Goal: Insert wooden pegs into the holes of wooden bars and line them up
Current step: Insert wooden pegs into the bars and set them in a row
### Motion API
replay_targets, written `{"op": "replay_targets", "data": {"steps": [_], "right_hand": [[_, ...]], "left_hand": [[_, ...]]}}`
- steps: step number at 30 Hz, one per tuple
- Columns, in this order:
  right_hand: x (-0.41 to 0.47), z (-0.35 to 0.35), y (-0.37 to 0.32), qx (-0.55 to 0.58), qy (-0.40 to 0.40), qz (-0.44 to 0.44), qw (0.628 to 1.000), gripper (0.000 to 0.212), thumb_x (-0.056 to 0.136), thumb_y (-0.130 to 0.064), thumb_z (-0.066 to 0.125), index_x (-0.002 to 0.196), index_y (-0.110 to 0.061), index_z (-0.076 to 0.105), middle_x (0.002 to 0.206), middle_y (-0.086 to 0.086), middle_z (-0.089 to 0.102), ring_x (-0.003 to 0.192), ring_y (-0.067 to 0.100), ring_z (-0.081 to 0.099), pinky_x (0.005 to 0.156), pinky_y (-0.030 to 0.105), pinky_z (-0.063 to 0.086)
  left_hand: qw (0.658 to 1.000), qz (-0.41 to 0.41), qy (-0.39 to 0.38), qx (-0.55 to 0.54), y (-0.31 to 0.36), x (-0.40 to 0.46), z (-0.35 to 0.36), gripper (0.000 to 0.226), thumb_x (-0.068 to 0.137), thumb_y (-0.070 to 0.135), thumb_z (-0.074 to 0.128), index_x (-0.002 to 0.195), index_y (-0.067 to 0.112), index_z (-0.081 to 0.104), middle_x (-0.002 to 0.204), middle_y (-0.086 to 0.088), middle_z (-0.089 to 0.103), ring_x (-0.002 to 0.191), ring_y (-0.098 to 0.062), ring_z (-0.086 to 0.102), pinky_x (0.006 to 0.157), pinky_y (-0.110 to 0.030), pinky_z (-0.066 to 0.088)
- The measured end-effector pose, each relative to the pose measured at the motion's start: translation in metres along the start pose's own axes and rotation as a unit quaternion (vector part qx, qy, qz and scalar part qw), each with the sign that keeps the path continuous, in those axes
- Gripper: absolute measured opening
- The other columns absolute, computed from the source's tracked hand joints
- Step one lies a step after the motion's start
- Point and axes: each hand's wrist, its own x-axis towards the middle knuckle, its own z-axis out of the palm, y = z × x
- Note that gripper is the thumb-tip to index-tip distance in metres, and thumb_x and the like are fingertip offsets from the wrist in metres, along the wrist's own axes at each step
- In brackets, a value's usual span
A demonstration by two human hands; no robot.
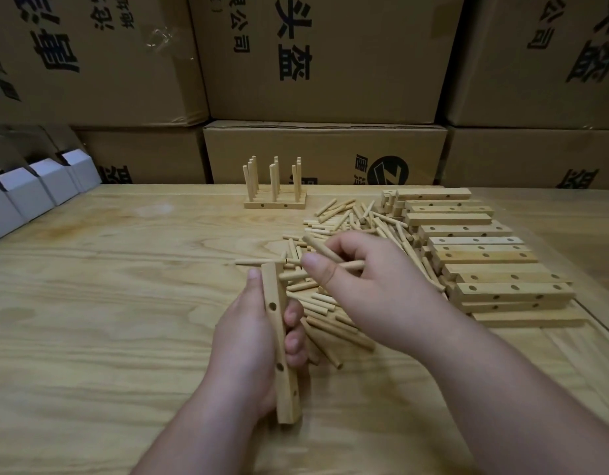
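My left hand (248, 341) grips a wooden bar (281, 341) lengthwise, its drilled holes facing me. My right hand (371, 286) holds a few wooden pegs (325, 252) between thumb and fingers, just right of the bar's far end. One peg (294, 275) points sideways at the bar near its top; whether it sits in a hole I cannot tell. A loose pile of pegs (344, 217) lies under and behind my right hand. Several bars with upright pegs (275, 193) stand lined up at the back of the table.
A stack of bare drilled bars (481, 255) lies at the right. Small grey-white cartons (39, 190) stand along the left edge. Large brown cardboard boxes (323, 63) form a wall behind the wooden table (107, 303).
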Motion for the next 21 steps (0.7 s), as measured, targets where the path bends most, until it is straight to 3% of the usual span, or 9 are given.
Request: {"op": "replay_targets", "data": {"steps": [4, 6, 9, 12, 16, 18, 20, 21], "right_hand": [[0.001, -0.006, 0.000, -0.070, -0.001, -0.045, 0.997, 0.016, 0.093, -0.047, 0.066, 0.086, -0.034, 0.068, 0.080, -0.018, 0.064, 0.066, -0.001, 0.057, 0.053, 0.016, 0.045], [0.000, -0.012, -0.001, -0.146, -0.025, -0.067, 0.987, 0.011, 0.094, -0.044, 0.066, 0.088, -0.036, 0.067, 0.085, -0.019, 0.062, 0.074, 0.001, 0.058, 0.060, 0.024, 0.048], [-0.003, -0.011, -0.005, -0.248, -0.079, -0.074, 0.963, 0.018, 0.093, -0.053, 0.059, 0.094, -0.037, 0.067, 0.077, -0.017, 0.063, 0.069, 0.002, 0.057, 0.062, 0.034, 0.053], [-0.006, -0.004, -0.007, -0.287, -0.091, -0.069, 0.951, 0.028, 0.096, -0.055, 0.054, 0.081, -0.032, 0.060, 0.067, -0.011, 0.059, 0.061, 0.005, 0.053, 0.054, 0.032, 0.046], [-0.005, 0.004, -0.005, -0.168, -0.082, -0.011, 0.982, 0.035, 0.098, -0.046, 0.060, 0.067, -0.029, 0.059, 0.059, -0.015, 0.060, 0.054, 0.004, 0.054, 0.047, 0.020, 0.037], [-0.004, 0.006, -0.006, -0.079, -0.095, 0.023, 0.992, 0.033, 0.100, -0.043, 0.060, 0.072, -0.026, 0.068, 0.061, -0.020, 0.065, 0.057, 0.002, 0.059, 0.055, 0.022, 0.045], [-0.003, 0.007, -0.004, 0.001, -0.118, 0.049, 0.992, 0.034, 0.101, -0.041, 0.059, 0.077, -0.021, 0.073, 0.066, -0.012, 0.072, 0.064, 0.006, 0.065, 0.068, 0.029, 0.053], [-0.003, 0.008, -0.003, 0.038, -0.124, 0.061, 0.990, 0.034, 0.101, -0.039, 0.060, 0.078, -0.018, 0.074, 0.063, -0.010, 0.070, 0.059, 0.006, 0.063, 0.064, 0.026, 0.051]], "left_hand": [[0.998, -0.008, -0.062, -0.001, 0.005, -0.003, -0.005, 0.054, 0.094, 0.068, 0.040, 0.082, 0.021, 0.062, 0.058, -0.004, 0.045, 0.037, -0.015, 0.036, 0.038, -0.017, 0.031], [0.995, 0.011, -0.076, 0.063, 0.006, -0.005, -0.007, 0.047, 0.093, 0.063, 0.047, 0.084, 0.019, 0.062, 0.060, -0.005, 0.047, 0.037, -0.016, 0.038, 0.038, -0.018, 0.032], [0.984, 0.042, -0.091, 0.145, 0.005, -0.006, -0.008, 0.035, 0.100, 0.048, 0.049, 0.080, 0.023, 0.064, 0.061, -0.005, 0.053, 0.038, -0.017, 0.041, 0.038, -0.020, 0.034], [0.972, 0.064, -0.106, 0.202, 0.005, -0.009, -0.011, 0.037, 0.103, 0.048, 0.044, 0.082, 0.022, 0.059, 0.061, -0.006, 0.055, 0.037, -0.018, 0.042, 0.038, -0.021, 0.034], [0.954, 0.121, -0.097, 0.257, 0.006, -0.011, -0.014, 0.036, 0.097, 0.055, 0.040, 0.084, 0.027, 0.057, 0.062, -0.002, 0.056, 0.038, -0.017, 0.044, 0.036, -0.023, 0.035], [0.951, 0.132, -0.095, 0.262, 0.007, -0.011, -0.014, 0.036, 0.094, 0.058, 0.040, 0.084, 0.027, 0.056, 0.062, -0.002, 0.057, 0.038, -0.017, 0.045, 0.037, -0.023, 0.035], [0.945, 0.144, -0.101, 0.275, 0.008, -0.012, -0.014, 0.037, 0.094, 0.058, 0.039, 0.083, 0.026, 0.054, 0.061, -0.002, 0.057, 0.038, -0.018, 0.045, 0.036, -0.024, 0.036], [0.943, 0.148, -0.105, 0.280, 0.009, -0.012, -0.015, 0.038, 0.094, 0.059, 0.039, 0.083, 0.026, 0.054, 0.061, -0.003, 0.057, 0.038, -0.018, 0.046, 0.036, -0.024, 0.037]]}}
